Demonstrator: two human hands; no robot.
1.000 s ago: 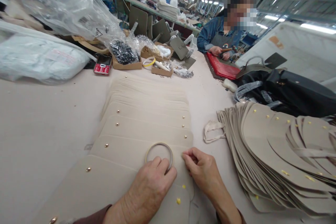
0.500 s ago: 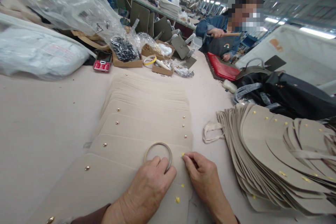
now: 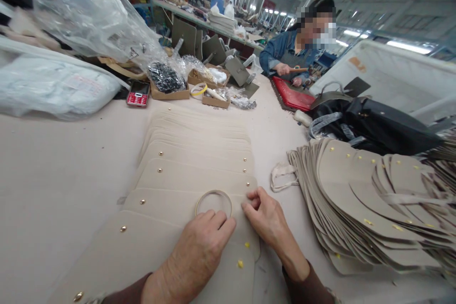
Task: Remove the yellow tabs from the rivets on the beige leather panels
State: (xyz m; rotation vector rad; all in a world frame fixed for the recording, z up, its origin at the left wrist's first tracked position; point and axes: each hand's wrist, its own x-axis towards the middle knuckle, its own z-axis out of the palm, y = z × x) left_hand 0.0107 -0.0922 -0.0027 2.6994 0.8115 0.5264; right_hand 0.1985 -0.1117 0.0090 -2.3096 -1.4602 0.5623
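Observation:
Beige panels (image 3: 167, 237) lie overlapped in a long row, with gold studs such as one stud (image 3: 123, 229) near their left edges. My left hand (image 3: 199, 247) rests over the front panels, closed round the lower part of a narrow roll of tape (image 3: 214, 192); its ring stands up past my fingers. At the right edge of the row, my right hand (image 3: 267, 216) has its fingers curled together against a panel. Anything between those fingertips is hidden. Below it, small yellow tape bits (image 3: 240, 263) sit on the nearer panels.
On the right a thick fanned stack of panels (image 3: 331, 185) carries yellow bits. Behind it are a black bag (image 3: 388, 123) and a red piece (image 3: 294, 94), where a co-worker (image 3: 288, 50) holds a wooden-handled tool. A red phone (image 3: 138, 93), small boxes (image 3: 171, 92) and plastic bags (image 3: 53, 76) line the back.
My right hand has moved slightly up along the panel edge, and the yellow bit formerly visible at its fingertips no longer shows. My left hand still holds the tape roll. The co-worker's tool is lower.

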